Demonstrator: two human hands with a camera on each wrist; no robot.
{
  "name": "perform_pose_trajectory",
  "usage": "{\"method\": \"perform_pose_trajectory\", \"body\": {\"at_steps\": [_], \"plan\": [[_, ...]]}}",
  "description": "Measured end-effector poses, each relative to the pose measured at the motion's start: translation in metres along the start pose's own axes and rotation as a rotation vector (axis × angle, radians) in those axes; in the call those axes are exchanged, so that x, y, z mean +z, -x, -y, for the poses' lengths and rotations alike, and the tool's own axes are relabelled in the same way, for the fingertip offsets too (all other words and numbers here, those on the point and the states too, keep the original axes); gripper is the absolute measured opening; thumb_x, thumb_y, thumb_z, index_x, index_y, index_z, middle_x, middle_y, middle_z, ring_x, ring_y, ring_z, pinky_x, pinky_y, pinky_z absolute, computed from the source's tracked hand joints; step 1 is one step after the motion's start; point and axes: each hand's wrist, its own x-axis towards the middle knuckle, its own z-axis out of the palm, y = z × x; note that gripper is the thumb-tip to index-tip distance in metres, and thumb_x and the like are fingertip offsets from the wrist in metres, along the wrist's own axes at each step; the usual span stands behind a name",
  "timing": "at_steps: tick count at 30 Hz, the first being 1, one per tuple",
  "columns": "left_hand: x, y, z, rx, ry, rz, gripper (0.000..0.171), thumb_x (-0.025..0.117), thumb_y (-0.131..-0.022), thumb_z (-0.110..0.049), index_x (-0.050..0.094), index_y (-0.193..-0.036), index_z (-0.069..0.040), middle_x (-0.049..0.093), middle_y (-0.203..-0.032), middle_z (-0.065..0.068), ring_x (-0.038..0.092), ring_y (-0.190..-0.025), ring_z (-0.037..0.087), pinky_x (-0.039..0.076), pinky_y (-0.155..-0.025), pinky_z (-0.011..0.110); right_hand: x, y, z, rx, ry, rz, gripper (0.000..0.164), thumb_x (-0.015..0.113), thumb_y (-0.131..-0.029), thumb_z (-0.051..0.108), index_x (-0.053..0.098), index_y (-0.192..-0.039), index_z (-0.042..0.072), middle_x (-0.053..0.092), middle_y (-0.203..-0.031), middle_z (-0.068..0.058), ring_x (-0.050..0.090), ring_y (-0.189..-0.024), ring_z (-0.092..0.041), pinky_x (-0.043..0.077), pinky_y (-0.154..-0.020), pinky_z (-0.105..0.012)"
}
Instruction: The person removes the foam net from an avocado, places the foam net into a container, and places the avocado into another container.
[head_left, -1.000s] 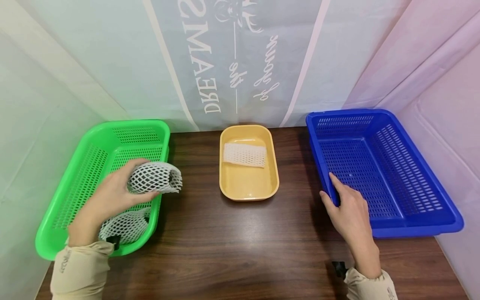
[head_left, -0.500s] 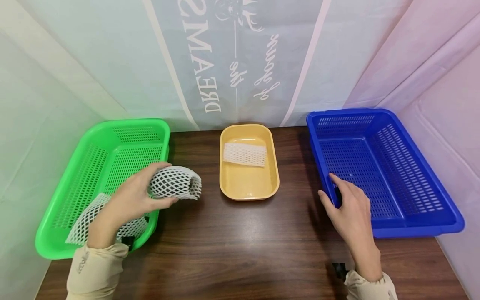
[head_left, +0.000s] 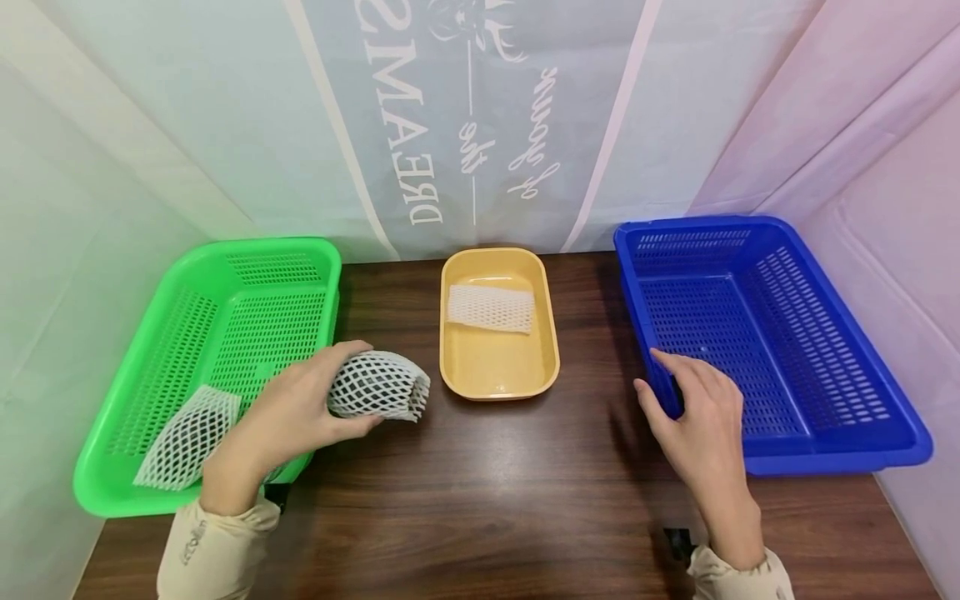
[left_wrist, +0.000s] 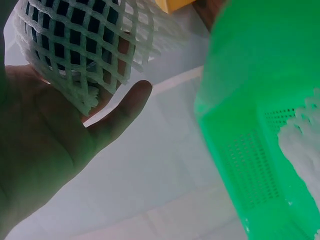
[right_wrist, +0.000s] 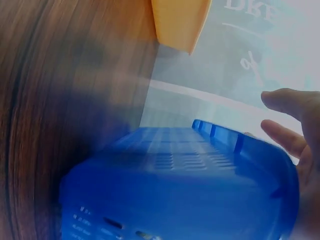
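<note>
My left hand [head_left: 292, 408] holds a white foam net sleeve [head_left: 378, 385] over the table, right of the green basket. Through its mesh shows a dark object [left_wrist: 75, 35], whose kind is hidden by the netting. Inside the green basket [head_left: 86, 467] lies another netted bundle [head_left: 189, 437], also dark under the mesh; my forearm covers part of a further one. My right hand [head_left: 705, 425] is at the left rim of the blue basket [head_left: 832, 460], thumb outside and fingers over the inside. In the right wrist view its thumb and a finger are extended, with nothing between them.
Between the two baskets stands a small yellow tray [head_left: 498, 367] with a flat white foam net [head_left: 491, 308] in it. Behind everything hangs a pale cloth [head_left: 675, 125] with printed letters. The brown wooden table [head_left: 480, 500] extends toward the front.
My left hand has carried the netted object rightward from over the green basket to above the table. A netted bundle in that basket has come into sight. My right hand has barely shifted.
</note>
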Motion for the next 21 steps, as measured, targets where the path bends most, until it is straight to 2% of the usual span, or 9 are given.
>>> {"method": "perform_pose_trajectory", "body": {"at_steps": [6,12,18,21], "plan": [[0.006,0.000,-0.012,0.045,-0.024,-0.008,0.079,0.084,-0.073,-0.040,0.049,-0.139,-0.013,0.064,-0.130,0.011,0.066,-0.109,0.030,0.051,-0.093,0.052,0.001,0.001,0.008,-0.076,-0.035,-0.025,0.033,0.072,-0.083,0.016,0.072,-0.112,0.002,0.071,-0.107,-0.021,0.058,-0.109,-0.042,0.035,-0.095,-0.060],[0.016,0.000,-0.021,0.064,-0.045,-0.009,0.079,0.084,-0.072,-0.043,0.050,-0.137,-0.013,0.067,-0.124,0.010,0.068,-0.098,0.027,0.053,-0.088,0.050,0.006,0.002,0.019,-0.152,-0.120,-0.073,0.029,0.069,-0.086,0.022,0.074,-0.107,0.004,0.074,-0.100,-0.017,0.060,-0.109,-0.041,0.036,-0.095,-0.059],[0.029,-0.001,-0.027,0.077,-0.048,-0.010,0.079,0.085,-0.070,-0.043,0.051,-0.135,-0.015,0.069,-0.114,0.005,0.067,-0.088,0.020,0.054,-0.079,0.043,0.013,0.005,0.028,-0.210,-0.166,-0.068,0.038,0.059,-0.097,0.039,0.075,-0.107,0.006,0.075,-0.100,-0.014,0.061,-0.108,-0.039,0.037,-0.099,-0.050],[0.035,-0.002,-0.029,0.088,-0.037,-0.018,0.079,0.086,-0.068,-0.043,0.052,-0.135,-0.016,0.069,-0.112,0.004,0.067,-0.087,0.019,0.054,-0.078,0.040,0.017,0.006,0.031,-0.245,-0.217,-0.055,0.039,0.058,-0.098,0.039,0.075,-0.106,0.005,0.075,-0.099,-0.014,0.062,-0.104,-0.037,0.040,-0.099,-0.043]]}}
